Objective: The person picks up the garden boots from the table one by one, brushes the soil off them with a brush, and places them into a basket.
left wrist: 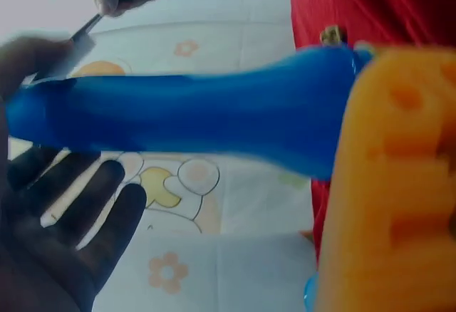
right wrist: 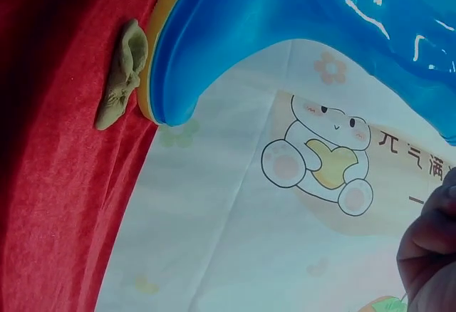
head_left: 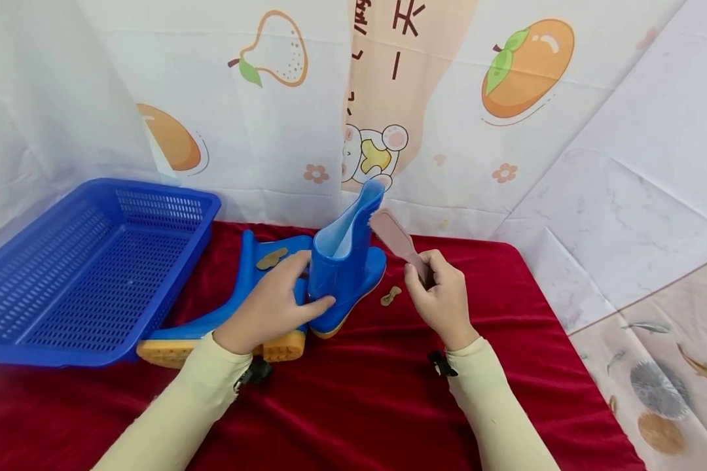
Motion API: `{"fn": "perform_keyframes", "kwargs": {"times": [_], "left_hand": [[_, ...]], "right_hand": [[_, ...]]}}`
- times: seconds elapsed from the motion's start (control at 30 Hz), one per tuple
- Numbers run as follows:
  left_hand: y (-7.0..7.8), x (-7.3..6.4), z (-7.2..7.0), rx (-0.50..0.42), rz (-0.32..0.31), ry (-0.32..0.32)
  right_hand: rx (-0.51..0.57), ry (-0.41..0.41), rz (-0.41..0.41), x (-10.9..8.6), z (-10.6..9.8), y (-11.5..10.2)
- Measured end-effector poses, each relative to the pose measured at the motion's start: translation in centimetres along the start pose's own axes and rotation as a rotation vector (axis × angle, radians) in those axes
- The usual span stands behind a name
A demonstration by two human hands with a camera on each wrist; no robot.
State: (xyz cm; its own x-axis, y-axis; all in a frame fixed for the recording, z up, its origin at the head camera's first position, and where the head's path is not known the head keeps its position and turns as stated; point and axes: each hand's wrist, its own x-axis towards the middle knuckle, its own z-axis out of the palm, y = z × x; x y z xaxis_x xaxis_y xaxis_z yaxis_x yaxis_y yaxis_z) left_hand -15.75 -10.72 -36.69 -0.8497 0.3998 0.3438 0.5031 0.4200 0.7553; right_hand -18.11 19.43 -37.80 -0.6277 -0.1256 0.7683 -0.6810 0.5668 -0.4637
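A blue rain boot (head_left: 337,281) with a yellow sole stands upright on the red cloth, its top opening facing up. My left hand (head_left: 271,307) is at its shaft, thumb on the near side; in the left wrist view the fingers (left wrist: 107,226) are straight and spread beside the shaft. My right hand (head_left: 442,294) grips the handle of a pink brush (head_left: 393,234), its pale bristles close to the upper shaft. The second blue boot (head_left: 244,288) lies on its side at the left, partly hidden behind my left hand, with a brown clay-like patch (head_left: 271,259) on it.
A blue plastic basket (head_left: 209,226) stands at the left, beside the lying boot's sole. A brown clay-like lump (head_left: 391,296) lies on the red cloth (head_left: 353,405) right of the upright boot. Behind the table hangs a white printed curtain (head_left: 259,131).
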Motion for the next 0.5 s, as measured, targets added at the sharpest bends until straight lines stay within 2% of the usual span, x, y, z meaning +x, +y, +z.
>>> {"fn": "perform_keyframes", "kwargs": {"times": [0.1, 0.23, 0.33, 0.5], "left_hand": [[0.1, 0.1, 0.4, -0.023, -0.02, 0.062], [0.4, 0.1, 1.0, -0.153, -0.095, 0.185], [0.7, 0.3, 1.6, -0.223, -0.105, 0.274], [1.6, 1.8, 2.1, -0.224, -0.092, 0.327]], "right_hand": [[-0.001, 0.019, -0.001, 0.0, -0.2, 0.1], [0.001, 0.053, 0.003, 0.1, -0.3, 0.2], [0.002, 0.068, 0.009, 0.2, -0.3, 0.4], [-0.013, 0.084, 0.02, 0.4, -0.5, 0.5]]}}
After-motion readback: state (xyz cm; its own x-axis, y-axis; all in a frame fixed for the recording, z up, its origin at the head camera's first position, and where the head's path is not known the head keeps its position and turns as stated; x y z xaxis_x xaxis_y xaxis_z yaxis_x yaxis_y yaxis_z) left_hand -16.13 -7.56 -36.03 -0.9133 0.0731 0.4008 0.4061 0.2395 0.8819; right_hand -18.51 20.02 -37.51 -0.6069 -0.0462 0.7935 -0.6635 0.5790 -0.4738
